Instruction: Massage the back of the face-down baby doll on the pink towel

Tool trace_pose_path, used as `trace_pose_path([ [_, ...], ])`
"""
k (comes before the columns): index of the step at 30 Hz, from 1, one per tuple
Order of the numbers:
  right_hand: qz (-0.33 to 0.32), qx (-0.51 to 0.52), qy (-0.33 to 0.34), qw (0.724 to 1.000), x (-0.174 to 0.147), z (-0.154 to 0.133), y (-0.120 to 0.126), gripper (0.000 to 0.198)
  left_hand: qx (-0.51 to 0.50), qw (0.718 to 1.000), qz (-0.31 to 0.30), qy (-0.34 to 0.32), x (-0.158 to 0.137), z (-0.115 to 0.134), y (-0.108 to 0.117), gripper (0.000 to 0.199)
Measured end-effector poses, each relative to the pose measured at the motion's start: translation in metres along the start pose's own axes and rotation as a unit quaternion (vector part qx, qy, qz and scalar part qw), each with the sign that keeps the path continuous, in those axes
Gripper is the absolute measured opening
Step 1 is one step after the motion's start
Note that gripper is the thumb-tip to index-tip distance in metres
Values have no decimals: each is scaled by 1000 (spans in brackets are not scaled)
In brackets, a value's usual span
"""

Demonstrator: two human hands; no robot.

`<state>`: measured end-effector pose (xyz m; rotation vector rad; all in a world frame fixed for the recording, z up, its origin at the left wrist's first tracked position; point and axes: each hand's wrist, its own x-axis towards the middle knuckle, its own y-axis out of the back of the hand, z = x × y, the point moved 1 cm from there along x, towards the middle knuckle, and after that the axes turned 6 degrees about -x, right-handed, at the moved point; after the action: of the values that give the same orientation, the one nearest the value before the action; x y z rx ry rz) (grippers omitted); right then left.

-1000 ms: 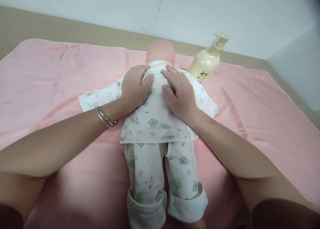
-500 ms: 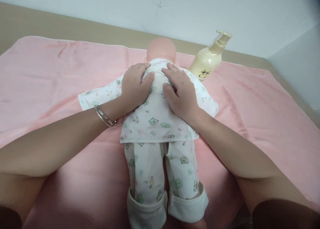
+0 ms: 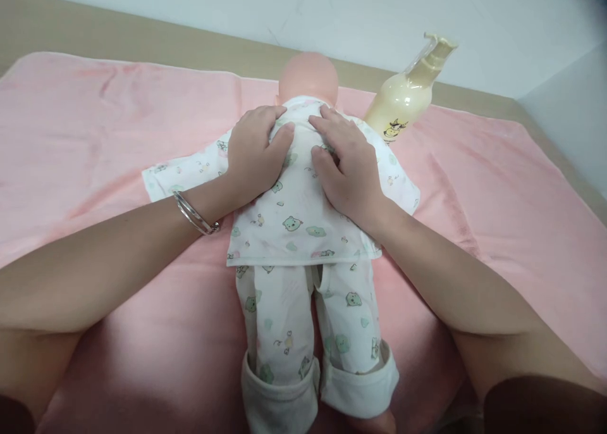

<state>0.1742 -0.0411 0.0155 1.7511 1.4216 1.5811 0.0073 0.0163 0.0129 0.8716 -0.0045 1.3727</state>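
Observation:
A baby doll (image 3: 308, 80) lies face down, its bald head pointing away from me. It wears a white top (image 3: 298, 231) printed with green bears and matching trousers (image 3: 284, 314) with thick cuffs turned up. My left hand (image 3: 258, 152) rests flat on the left side of the doll's upper back, fingers stretched toward the shoulder and thumb pointing inward. On the right side of the back lies my right hand (image 3: 348, 168), its fingers spread out. Both palms touch the cloth, and neither hand grips anything. Silver bangles (image 3: 194, 216) circle my left wrist.
Under the doll spreads a pink blanket (image 3: 90, 136) on a wooden surface (image 3: 118, 38). A cream pump bottle (image 3: 403, 99) with a cow picture stands near the doll's right shoulder, appearing tilted. A pale wall (image 3: 199, 10) rises behind.
The view has shifted slightly, so the doll's head and the bottle appear a little higher. Both hands stay on the doll's back in nearly the same places.

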Motion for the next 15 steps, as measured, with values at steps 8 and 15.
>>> trace_pose_path([
  [8,-4,-22,-21,1000,1,-6,4,41,-12,1000,-1,-2,0,3,0,37],
  [15,-7,-24,-30,999,1,-8,5,40,-4,1000,2,7,1,1,-1,35],
])
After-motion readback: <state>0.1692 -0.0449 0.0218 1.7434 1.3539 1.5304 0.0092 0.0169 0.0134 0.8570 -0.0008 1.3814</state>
